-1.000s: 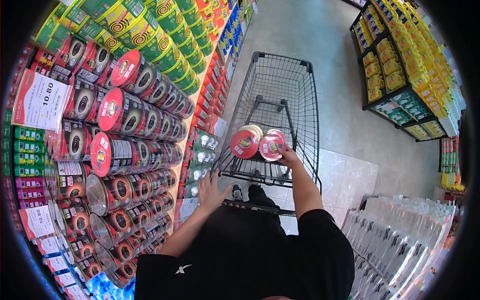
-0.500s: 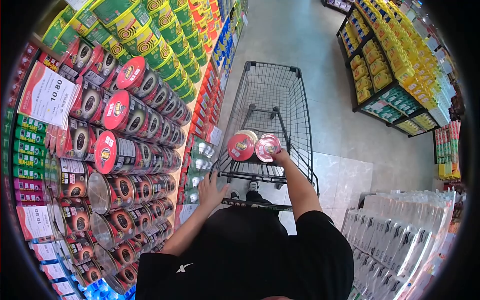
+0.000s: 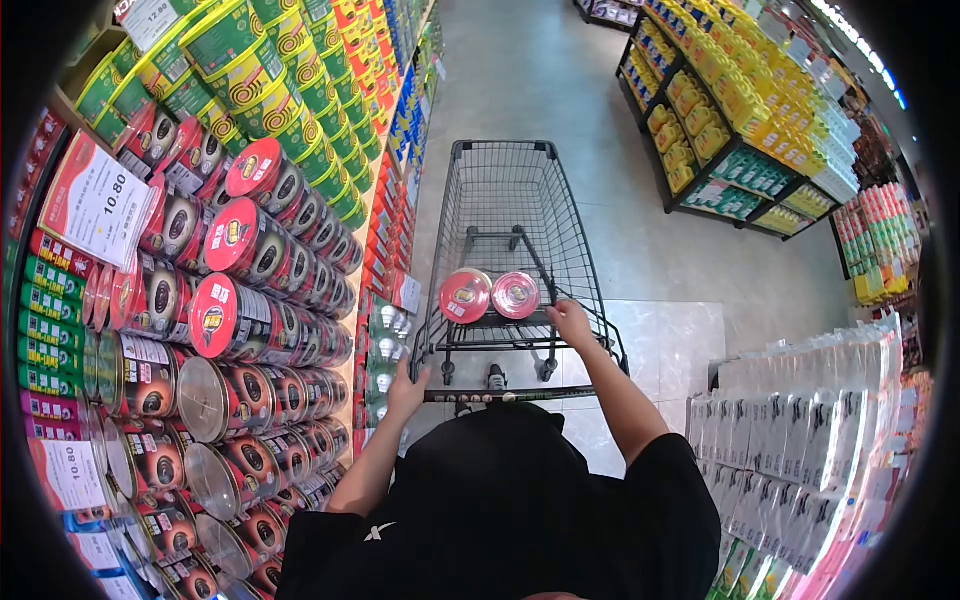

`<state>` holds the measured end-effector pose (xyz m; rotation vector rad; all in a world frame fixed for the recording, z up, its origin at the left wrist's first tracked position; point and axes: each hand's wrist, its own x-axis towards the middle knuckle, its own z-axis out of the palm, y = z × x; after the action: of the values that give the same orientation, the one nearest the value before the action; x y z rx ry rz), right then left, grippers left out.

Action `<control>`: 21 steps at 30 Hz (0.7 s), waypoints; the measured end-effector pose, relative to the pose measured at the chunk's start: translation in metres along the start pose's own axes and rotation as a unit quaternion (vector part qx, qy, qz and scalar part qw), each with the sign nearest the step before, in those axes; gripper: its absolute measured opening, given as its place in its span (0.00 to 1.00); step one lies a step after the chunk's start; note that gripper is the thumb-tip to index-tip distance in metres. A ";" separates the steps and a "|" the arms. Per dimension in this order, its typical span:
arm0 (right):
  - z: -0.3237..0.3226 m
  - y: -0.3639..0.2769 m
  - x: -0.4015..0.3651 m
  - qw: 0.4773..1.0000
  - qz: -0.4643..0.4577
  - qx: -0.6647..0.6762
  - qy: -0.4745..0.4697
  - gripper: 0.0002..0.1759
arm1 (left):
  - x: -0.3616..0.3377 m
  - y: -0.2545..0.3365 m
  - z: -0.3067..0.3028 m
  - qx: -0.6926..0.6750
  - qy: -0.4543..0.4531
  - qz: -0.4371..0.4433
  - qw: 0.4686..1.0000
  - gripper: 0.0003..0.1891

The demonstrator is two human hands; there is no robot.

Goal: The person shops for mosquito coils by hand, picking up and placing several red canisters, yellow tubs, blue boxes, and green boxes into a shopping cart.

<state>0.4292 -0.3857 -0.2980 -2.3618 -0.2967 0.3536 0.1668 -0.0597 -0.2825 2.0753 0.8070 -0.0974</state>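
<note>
A black wire shopping cart (image 3: pixel 583 235) stands in front of me. Two round tubs with red lids, the left tub (image 3: pixel 465 296) and the right tub (image 3: pixel 516 295), sit side by side in its near end. My right hand (image 3: pixel 572 324) is just right of the right tub, over the basket, apart from the tub. Its fingers are loosely bent, with nothing in them. My left hand (image 3: pixel 406 390) is at the left end of the cart's handle, thumb and fingers around the side of the frame. The handle bar (image 3: pixel 530 395) runs close to my body.
Shelves on my left carry red-lidded canisters (image 3: pixel 235 235), green and yellow tubs (image 3: pixel 240 60) and price cards (image 3: pixel 98 200). A rack of yellow bottles (image 3: pixel 700 140) stands at the far right. Clear-wrapped packs (image 3: pixel 780 435) are near my right side. Grey floor (image 3: pixel 520 80) stretches ahead.
My right hand has let go of the right tub and drawn back to its right. My left hand has closed in on the cart frame. The view has shifted slightly.
</note>
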 end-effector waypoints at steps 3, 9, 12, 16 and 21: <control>-0.024 0.015 -0.057 0.978 -0.036 -0.097 0.182 0.13 | 0.009 -0.016 0.018 0.001 0.015 -0.024 1.000 0.33; -0.051 0.052 -0.151 0.922 0.193 -0.203 0.267 0.23 | 0.020 -0.021 0.026 -0.013 -0.010 -0.064 0.998 0.33; -0.053 0.073 -0.158 0.954 0.245 -0.074 0.157 0.23 | 0.020 -0.024 0.028 -0.016 0.010 -0.037 0.999 0.28; -0.049 0.072 -0.152 0.930 0.298 -0.138 0.164 0.25 | 0.025 -0.039 0.034 -0.037 0.046 0.019 0.998 0.20; -0.061 0.066 -0.134 0.926 0.324 -0.157 0.118 0.27 | 0.025 -0.039 0.033 -0.042 0.062 0.043 0.996 0.18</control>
<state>0.3314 -0.5122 -0.2779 -2.7393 0.6027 0.3355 0.1711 -0.0569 -0.3389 2.0485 0.7808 0.1126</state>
